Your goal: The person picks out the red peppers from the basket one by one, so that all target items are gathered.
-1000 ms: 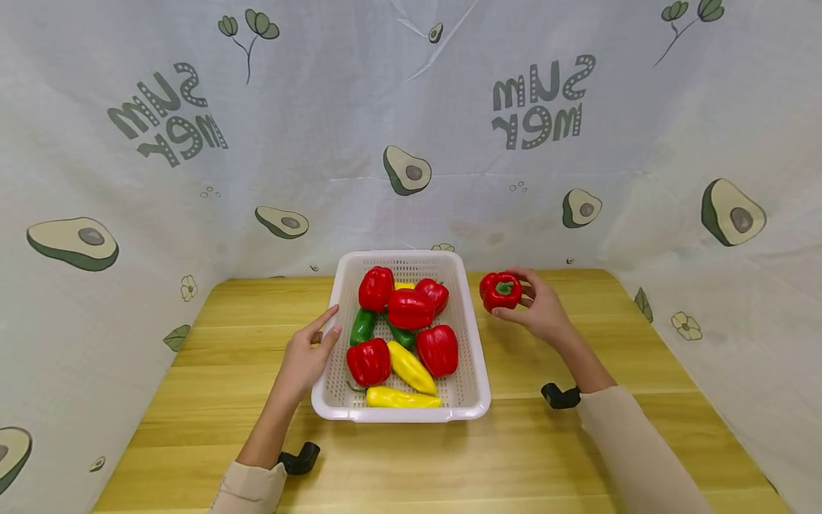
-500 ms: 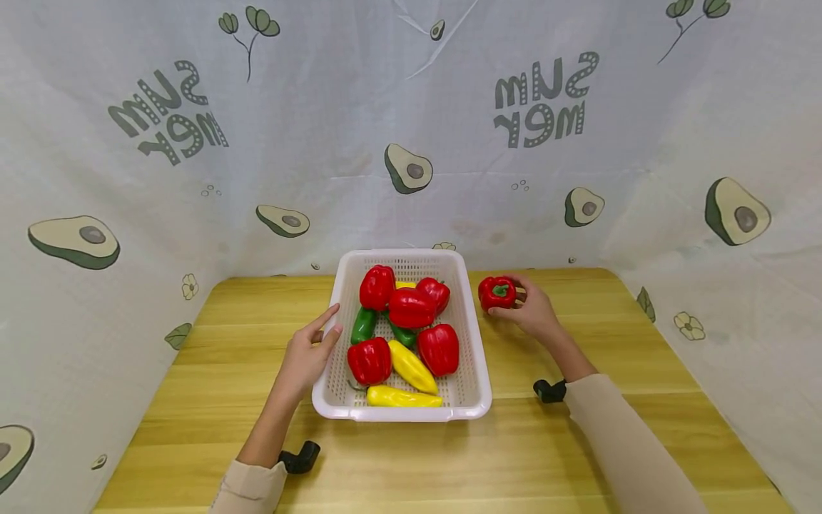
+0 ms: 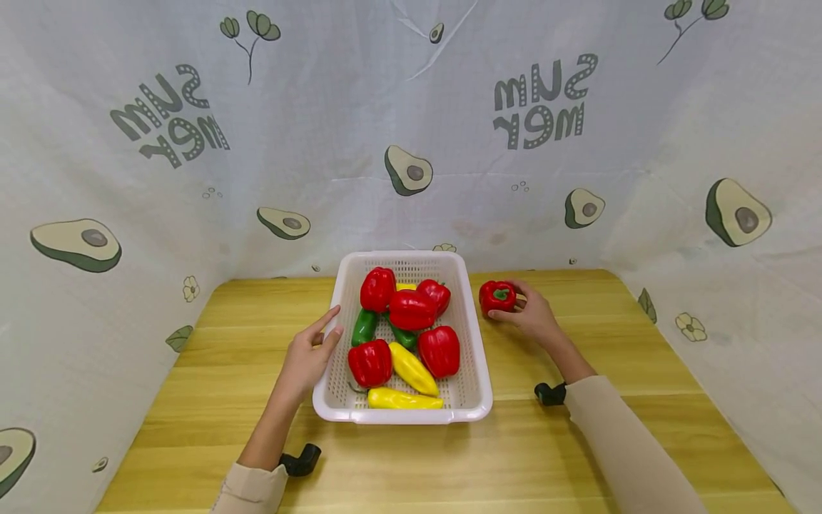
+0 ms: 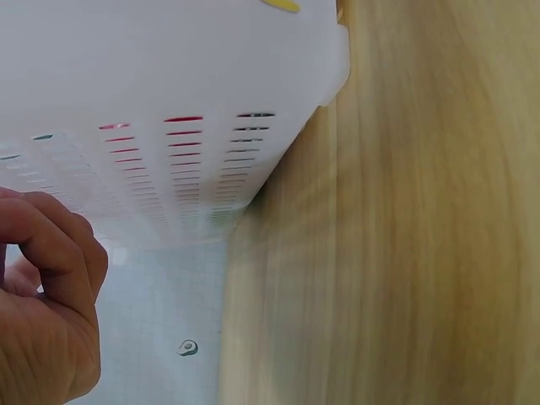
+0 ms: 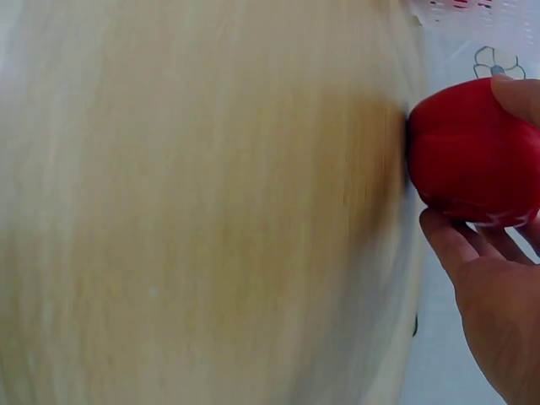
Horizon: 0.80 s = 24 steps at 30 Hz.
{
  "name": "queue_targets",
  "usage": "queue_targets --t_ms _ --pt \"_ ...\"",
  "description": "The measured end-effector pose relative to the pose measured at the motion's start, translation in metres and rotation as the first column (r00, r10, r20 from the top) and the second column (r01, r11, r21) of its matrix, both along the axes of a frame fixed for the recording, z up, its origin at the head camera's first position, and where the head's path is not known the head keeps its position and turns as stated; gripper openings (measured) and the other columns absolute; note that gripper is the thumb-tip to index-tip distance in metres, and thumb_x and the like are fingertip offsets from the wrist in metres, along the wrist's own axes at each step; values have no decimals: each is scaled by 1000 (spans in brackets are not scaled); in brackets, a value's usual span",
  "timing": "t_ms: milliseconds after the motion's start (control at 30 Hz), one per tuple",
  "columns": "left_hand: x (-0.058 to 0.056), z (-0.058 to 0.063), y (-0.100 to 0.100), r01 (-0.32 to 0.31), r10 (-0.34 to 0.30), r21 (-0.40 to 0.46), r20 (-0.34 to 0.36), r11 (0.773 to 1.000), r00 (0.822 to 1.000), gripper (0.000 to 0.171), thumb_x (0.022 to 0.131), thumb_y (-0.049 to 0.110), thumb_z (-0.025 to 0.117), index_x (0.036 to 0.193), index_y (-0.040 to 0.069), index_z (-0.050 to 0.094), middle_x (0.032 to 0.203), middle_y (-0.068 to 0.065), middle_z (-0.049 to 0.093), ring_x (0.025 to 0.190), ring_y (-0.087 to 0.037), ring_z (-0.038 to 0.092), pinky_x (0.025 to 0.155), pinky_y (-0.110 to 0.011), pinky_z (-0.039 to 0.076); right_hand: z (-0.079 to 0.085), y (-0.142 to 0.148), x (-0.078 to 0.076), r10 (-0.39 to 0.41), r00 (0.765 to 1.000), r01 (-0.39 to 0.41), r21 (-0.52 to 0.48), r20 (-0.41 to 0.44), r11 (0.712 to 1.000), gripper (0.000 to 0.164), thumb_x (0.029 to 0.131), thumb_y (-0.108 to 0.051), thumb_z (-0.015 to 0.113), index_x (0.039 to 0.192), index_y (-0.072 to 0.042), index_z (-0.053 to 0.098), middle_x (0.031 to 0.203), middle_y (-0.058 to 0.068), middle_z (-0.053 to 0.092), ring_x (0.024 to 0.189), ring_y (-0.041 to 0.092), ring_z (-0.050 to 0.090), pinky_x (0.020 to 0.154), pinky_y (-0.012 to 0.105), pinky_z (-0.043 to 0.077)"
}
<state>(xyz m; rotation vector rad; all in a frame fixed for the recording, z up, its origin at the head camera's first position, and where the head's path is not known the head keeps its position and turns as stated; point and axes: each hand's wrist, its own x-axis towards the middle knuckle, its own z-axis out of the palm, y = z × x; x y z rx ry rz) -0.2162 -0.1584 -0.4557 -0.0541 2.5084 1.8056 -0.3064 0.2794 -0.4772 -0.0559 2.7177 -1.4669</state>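
Note:
In the head view, my right hand (image 3: pixel 534 314) grips a red bell pepper (image 3: pixel 493 301), thumb in front and fingers behind. Its green stem faces the camera. In the right wrist view the bell pepper (image 5: pixel 472 156) is right at the wooden tabletop. My left hand (image 3: pixel 308 360) holds the left rim of a white plastic basket (image 3: pixel 478 382) with thumb and index finger, its other fingers curled. Inside lie several red bell peppers (image 3: pixel 412 310), yellow long peppers (image 3: pixel 413 369) and green peppers (image 3: pixel 364 328). The left wrist view shows curled fingers (image 4: pixel 63 245) beside the slotted wall.
The basket stands mid-table, toward the back of the wooden table (image 3: pixel 411 471). A pale cloth (image 3: pixel 411 107) printed with avocados hangs behind and along both sides. Black wrist cameras (image 3: pixel 300 460) sit on both wrists.
My right hand has lowered the red bell pepper slightly and drawn it a little left, then kept it almost still. My left hand and the basket have stayed in place.

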Motion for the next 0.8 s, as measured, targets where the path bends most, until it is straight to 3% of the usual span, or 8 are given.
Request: queue_targets --t_ms 233,467,633,800 --pt "1 0 1 -17 17 -24 -14 1000 1000 51 104 39 61 154 34 50 106 -24 68 82 -28 76 63 -40 66 1 2 3 17 1000 -17 2 16 1000 92 94 -25 78 163 -3 21 165 29 26 147 53 34 120 59 38" --pt "1 1 3 -20 19 -20 -15 1000 1000 51 104 38 61 153 34 50 104 -23 67 81 -27 76 64 -39 66 5 7 7 42 999 -41 -27 5 999 97 94 -24 78 164 -4 15 167 29 21 149 54 30 119 60 37" --pt "1 2 2 -27 26 -21 -9 999 1000 51 104 37 62 153 35 50 103 -22 66 81 -27 75 64 -40 66 10 11 10 46 998 -48 -48 -45 998 94 94 -23 78 163 -2 17 167 27 23 152 48 28 122 59 32" --pt "1 1 1 -21 21 -17 -15 1000 1000 51 104 37 61 154 34 50 104 -22 66 82 -28 75 66 -41 66 19 15 13 46 991 -47 -2 -123 999 93 93 -26 79 162 -1 21 166 26 27 154 45 27 123 61 29"
